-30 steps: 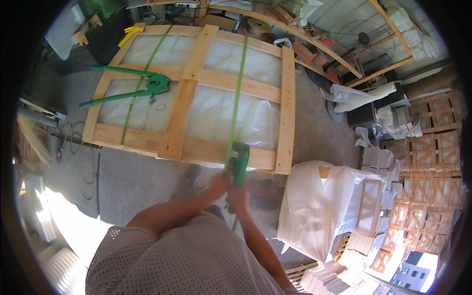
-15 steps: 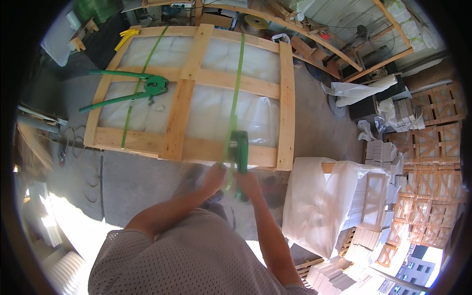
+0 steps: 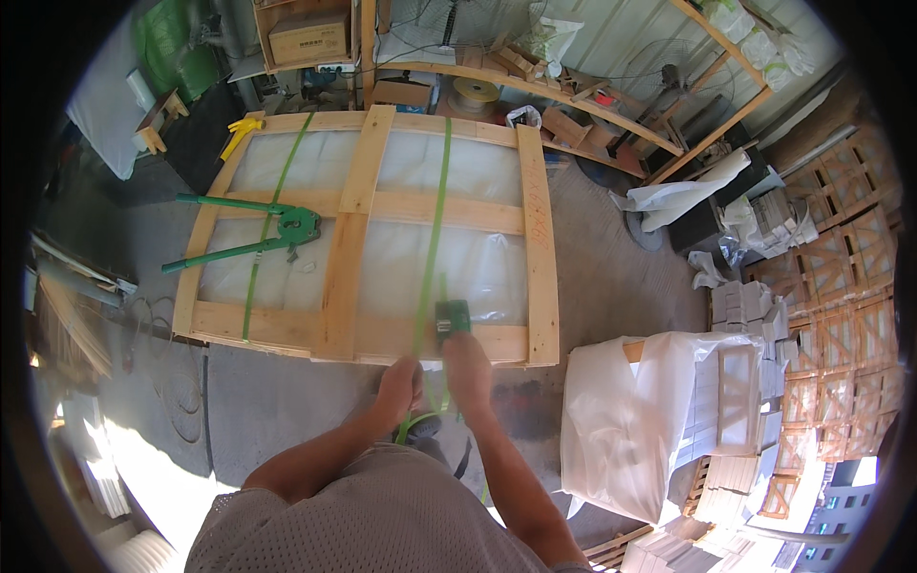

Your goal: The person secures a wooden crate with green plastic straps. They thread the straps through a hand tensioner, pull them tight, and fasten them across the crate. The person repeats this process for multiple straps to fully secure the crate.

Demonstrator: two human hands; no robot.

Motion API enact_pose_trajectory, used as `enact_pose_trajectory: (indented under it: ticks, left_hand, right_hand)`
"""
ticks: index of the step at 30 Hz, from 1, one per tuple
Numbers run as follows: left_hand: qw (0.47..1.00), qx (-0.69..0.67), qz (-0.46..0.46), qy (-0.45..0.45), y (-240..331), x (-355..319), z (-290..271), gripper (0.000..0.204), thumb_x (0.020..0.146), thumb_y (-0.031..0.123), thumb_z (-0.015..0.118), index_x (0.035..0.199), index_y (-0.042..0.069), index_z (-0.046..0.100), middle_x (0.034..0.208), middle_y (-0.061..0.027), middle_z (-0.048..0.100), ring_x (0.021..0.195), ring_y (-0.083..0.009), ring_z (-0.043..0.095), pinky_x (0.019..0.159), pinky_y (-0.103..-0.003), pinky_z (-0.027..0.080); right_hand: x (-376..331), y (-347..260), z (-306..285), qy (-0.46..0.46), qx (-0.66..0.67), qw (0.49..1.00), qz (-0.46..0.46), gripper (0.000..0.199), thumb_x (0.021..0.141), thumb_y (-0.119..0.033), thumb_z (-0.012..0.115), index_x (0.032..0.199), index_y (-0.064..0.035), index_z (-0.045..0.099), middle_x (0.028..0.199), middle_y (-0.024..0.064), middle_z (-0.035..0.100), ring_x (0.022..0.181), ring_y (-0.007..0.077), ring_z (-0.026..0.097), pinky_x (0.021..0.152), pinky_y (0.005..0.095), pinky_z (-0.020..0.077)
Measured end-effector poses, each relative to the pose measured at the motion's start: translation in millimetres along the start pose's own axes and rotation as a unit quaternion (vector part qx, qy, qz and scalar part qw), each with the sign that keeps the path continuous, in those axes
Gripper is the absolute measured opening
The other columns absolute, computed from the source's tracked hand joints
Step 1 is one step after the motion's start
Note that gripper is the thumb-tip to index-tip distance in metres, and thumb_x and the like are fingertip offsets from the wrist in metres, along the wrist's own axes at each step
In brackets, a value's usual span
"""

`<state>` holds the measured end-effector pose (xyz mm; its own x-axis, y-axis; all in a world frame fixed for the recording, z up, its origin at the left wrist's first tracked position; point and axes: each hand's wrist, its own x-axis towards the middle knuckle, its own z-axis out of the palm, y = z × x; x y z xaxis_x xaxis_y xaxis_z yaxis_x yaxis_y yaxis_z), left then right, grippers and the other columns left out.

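A wooden crate (image 3: 344,286) with white wrapping under its slats lies in front of me, and a green strap (image 3: 436,210) runs over its right half. My left hand (image 3: 397,390) is closed on that strap just off the crate's near edge. My right hand (image 3: 467,374), a little blurred, is wrapped round a green strapping tensioner (image 3: 453,317) above the near slat, beside the strap. Whether the strap runs through the tensioner cannot be made out. On the crate's left half rests a long-handled green strapping sealer (image 3: 298,226), next to a second green strap (image 3: 283,181).
A yellow hammer-shaped tool (image 3: 241,136) lies at the crate's far left corner. To the right stands a stack under white sheeting (image 3: 621,420). Wooden shelving (image 3: 535,80) holding a spool (image 3: 475,94) runs behind. More crates (image 3: 841,277) are piled far right.
The tensioner has turned, so its long handle no longer shows, and it sits left of where it was. My left hand is now lower and at the strap. The whole view has shifted.
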<state>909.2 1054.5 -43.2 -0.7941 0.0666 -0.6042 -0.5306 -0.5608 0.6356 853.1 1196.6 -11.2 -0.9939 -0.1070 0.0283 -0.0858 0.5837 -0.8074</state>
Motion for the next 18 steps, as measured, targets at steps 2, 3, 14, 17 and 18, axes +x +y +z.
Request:
enact_pose_trajectory:
  ticks: [2,3,14,17,18]
  left_hand:
    - [1.000,0.000,-0.021,-0.016,7.4,-8.1,6.1,0.040,0.101,0.039,0.040,0.074,0.010,0.043,0.051,-0.0007,0.036,0.037,-0.0133,0.031,0.036,-0.029,0.026]
    - [0.999,-0.005,-0.030,-0.032,8.9,-11.6,6.8,0.040,0.101,0.040,0.040,0.073,0.010,0.043,0.051,-0.0006,0.036,0.037,-0.0132,0.031,0.036,-0.029,0.025]
    - [0.993,0.090,-0.053,-0.056,40.5,23.6,-15.4,0.036,0.097,0.033,0.045,0.102,0.002,0.063,0.091,-0.0113,0.069,0.082,-0.0223,0.066,0.073,-0.034,0.051]
    - [0.998,0.054,-0.034,-0.018,81.3,75.3,2.1,0.044,0.099,0.038,0.044,0.114,-0.002,0.055,0.095,-0.0147,0.069,0.086,-0.0254,0.067,0.079,-0.038,0.053]
    - [0.999,0.033,-0.027,-0.028,94.4,93.9,12.1,0.043,0.099,0.038,0.044,0.111,-0.001,0.055,0.095,-0.0144,0.069,0.084,-0.0262,0.067,0.077,-0.038,0.054]
  right_hand:
    - [11.4,-11.7,15.7,-0.035,0.082,0.996,0.003,0.025,0.096,-0.022,0.048,0.103,-0.0006,0.059,0.099,0.0167,0.063,0.093,0.0294,0.062,0.080,0.0417,0.0476]
    - [16.1,-16.0,21.1,-0.061,0.153,0.986,0.040,0.026,0.096,-0.022,0.047,0.099,-0.0004,0.060,0.094,0.0162,0.063,0.090,0.0282,0.063,0.079,0.0397,0.0479]
    - [12.2,-34.8,20.2,0.074,0.240,0.961,0.116,0.035,0.097,-0.025,0.050,0.072,-0.0005,0.057,0.059,0.0071,0.058,0.054,0.0150,0.056,0.055,0.0310,0.0459]
    - [8.1,-31.5,29.7,0.084,0.256,0.957,0.105,0.034,0.097,-0.025,0.050,0.075,-0.0001,0.058,0.061,0.0075,0.060,0.055,0.0148,0.058,0.056,0.0295,0.0480]
    - [4.4,-30.4,34.5,0.075,0.261,0.958,0.095,0.034,0.098,-0.025,0.050,0.077,0.0000,0.059,0.062,0.0077,0.062,0.056,0.0147,0.059,0.056,0.0291,0.0488]
